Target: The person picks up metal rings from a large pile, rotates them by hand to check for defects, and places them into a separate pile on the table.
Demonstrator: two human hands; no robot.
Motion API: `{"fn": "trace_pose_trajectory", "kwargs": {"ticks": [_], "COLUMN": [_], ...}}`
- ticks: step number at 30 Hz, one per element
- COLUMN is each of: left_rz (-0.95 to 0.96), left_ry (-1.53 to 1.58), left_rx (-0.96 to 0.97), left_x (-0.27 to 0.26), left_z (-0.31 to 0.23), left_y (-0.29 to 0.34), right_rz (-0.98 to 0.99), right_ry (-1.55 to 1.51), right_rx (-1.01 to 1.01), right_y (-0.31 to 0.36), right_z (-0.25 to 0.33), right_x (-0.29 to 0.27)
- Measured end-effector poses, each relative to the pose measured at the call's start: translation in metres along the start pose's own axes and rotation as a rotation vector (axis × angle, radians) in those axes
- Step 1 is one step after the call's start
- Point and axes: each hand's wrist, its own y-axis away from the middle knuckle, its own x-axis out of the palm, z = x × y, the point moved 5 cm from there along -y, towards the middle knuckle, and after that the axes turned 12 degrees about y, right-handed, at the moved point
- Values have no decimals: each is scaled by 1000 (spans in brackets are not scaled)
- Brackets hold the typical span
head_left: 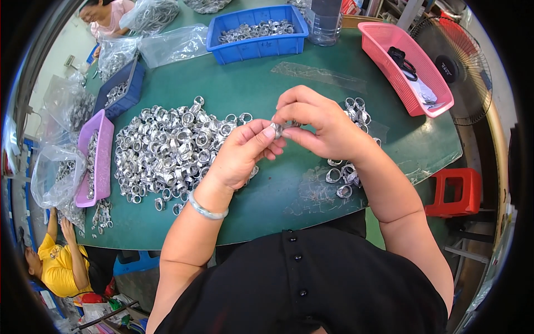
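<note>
My left hand (239,153) and my right hand (320,125) meet above the green table (311,83), and together their fingertips pinch a small silver metal ring (277,129). A large heap of similar silver rings (167,147) lies on the table just left of my left hand. A smaller scatter of rings (347,175) lies under and beside my right wrist, with a few more rings (359,111) behind my right hand. A silver bangle (207,210) circles my left wrist.
A blue bin of rings (258,32) stands at the back, a pink basket (406,67) with a black item at right. A purple tray (94,158) and dark blue tray (119,92) sit at left among plastic bags (55,172). Two other people sit nearby. A fan (456,67) and red stool (459,192) stand at right.
</note>
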Motion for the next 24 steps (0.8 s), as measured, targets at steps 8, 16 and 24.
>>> {"fn": "trace_pose_trajectory", "kwargs": {"ticks": [8, 16, 24], "left_rz": [178, 338, 319], "left_ry": [338, 426, 410], "left_rx": [-22, 24, 29], "left_x": [-2, 2, 3], "left_z": [1, -1, -1], "left_y": [-1, 0, 1], "right_rz": [-107, 26, -7], "right_ry": [-137, -263, -252], "right_rx": [168, 120, 99], "right_y": [1, -2, -2], "right_z": [-7, 1, 0], "right_x": [-8, -4, -4]}}
